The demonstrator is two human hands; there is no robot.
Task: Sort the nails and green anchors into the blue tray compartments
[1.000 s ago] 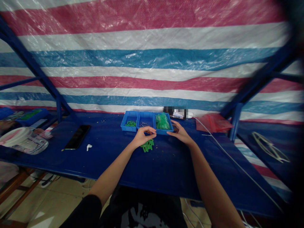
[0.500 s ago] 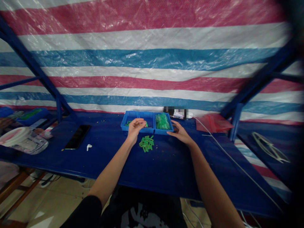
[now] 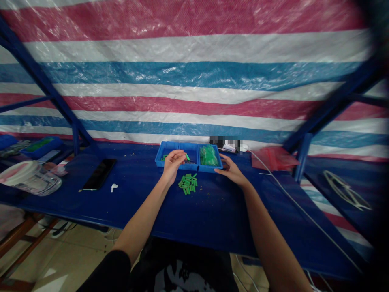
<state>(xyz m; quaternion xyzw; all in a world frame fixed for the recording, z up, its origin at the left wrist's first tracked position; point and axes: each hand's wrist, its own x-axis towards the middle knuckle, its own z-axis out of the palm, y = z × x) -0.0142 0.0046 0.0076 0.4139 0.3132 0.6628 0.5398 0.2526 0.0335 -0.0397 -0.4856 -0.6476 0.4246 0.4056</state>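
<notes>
Three small blue trays (image 3: 197, 164) stand side by side at the back of the blue table (image 3: 212, 215). My left hand (image 3: 172, 163) is over the left and middle trays, fingers pinched on a small green piece (image 3: 187, 156). My right hand (image 3: 230, 170) rests by the right tray's near corner, fingers curled; whether it holds anything is hidden. The right tray holds green pieces in a clear bag (image 3: 208, 155). A loose pile of green pieces (image 3: 188, 183) lies on the table just in front of the trays, between my hands.
A black phone (image 3: 99, 174) and a white earbud (image 3: 114, 187) lie to the left. A clear lidded tub (image 3: 30, 178) sits at the far left edge. A white cable (image 3: 291, 198) runs along the right, past a red plastic bag (image 3: 273, 157). Blue frame posts stand either side.
My left hand moved from the pile of green pieces up and left to the trays, carrying a green piece. My right hand stayed put.
</notes>
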